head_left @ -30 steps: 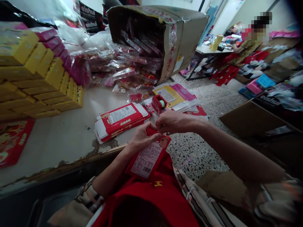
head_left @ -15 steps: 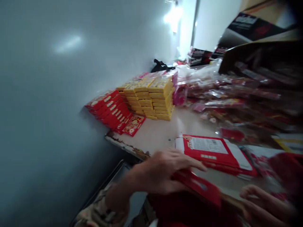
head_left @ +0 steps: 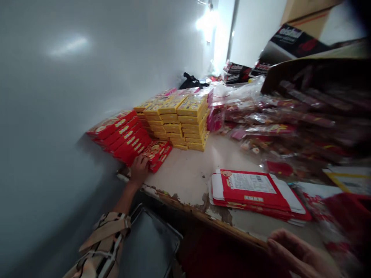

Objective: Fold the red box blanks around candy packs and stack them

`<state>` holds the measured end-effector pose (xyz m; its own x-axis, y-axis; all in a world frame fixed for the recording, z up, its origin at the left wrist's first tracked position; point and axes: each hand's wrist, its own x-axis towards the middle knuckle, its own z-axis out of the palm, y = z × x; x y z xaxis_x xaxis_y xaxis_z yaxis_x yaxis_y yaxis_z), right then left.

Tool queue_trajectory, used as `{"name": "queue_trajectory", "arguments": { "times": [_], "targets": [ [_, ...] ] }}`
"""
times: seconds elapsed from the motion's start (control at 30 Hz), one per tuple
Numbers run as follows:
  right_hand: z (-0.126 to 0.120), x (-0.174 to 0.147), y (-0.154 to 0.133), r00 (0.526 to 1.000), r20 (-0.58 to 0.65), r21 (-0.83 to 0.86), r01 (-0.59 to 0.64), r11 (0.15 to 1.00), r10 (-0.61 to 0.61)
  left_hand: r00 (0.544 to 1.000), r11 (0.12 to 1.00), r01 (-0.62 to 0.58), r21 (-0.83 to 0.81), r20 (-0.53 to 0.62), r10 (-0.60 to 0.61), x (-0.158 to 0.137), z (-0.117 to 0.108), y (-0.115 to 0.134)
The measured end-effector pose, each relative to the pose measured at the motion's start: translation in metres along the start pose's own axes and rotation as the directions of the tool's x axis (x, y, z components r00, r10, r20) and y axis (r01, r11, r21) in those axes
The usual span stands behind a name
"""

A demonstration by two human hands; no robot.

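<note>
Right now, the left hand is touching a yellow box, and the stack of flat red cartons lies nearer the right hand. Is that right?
Not quite: the head view shows the left hand touching a red box, not a yellow one. The stack of flat red cartons does lie nearer the right hand.

Smooth, faintly shiny printed card is seen in the stacked red rectangular boxes (head_left: 124,133) and the stacked yellow rectangular boxes (head_left: 191,119). The flat red-and-white folded cartons (head_left: 252,189) are made of thin card, with matt white flaps. The heaped reddish packets (head_left: 269,130) are wrapped in clear, crinkled, glossy plastic. The pale worktop (head_left: 185,170) is finished smooth, while its brown wooden edge (head_left: 220,224) is chipped and roughened. Light is mirrored softly by the smooth blue-grey wall (head_left: 72,85). The checked beige sleeve (head_left: 106,235) is made of matt cloth.
</note>
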<state>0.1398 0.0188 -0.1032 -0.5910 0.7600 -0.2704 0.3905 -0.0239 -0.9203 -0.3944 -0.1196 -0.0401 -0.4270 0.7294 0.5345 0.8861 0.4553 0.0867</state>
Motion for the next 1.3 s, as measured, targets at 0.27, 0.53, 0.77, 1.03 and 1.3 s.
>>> {"name": "queue_trajectory", "arguments": {
  "times": [0.27,0.53,0.77,1.03,1.3],
  "targets": [
    [-0.035,0.019,-0.038,0.98,-0.186,-0.069,0.061,0.996,-0.073,0.994,0.993,-0.091,0.076,0.068,0.086,-0.006,0.013,0.083],
    [-0.069,0.114,-0.047,0.826,-0.559,-0.016,0.078,0.997,-0.074,0.656,0.839,-0.254,-0.482,0.552,0.516,0.067,0.094,0.354],
    [-0.063,0.111,-0.03,0.79,-0.599,-0.007,0.156,0.988,-0.129,0.449,0.734,-0.253,-0.631,0.595,0.667,0.115,0.083,0.36],
    [-0.038,0.101,-0.046,0.6,-0.791,0.122,0.346,0.93,-0.119,0.232,0.461,-0.286,-0.84,0.406,0.884,0.12,0.023,0.375],
    [-0.083,0.068,-0.048,0.982,-0.028,0.404,0.182,0.897,-0.187,0.196,0.53,-0.443,-0.723,0.499,0.844,0.072,0.0,0.374]
  ]
}}
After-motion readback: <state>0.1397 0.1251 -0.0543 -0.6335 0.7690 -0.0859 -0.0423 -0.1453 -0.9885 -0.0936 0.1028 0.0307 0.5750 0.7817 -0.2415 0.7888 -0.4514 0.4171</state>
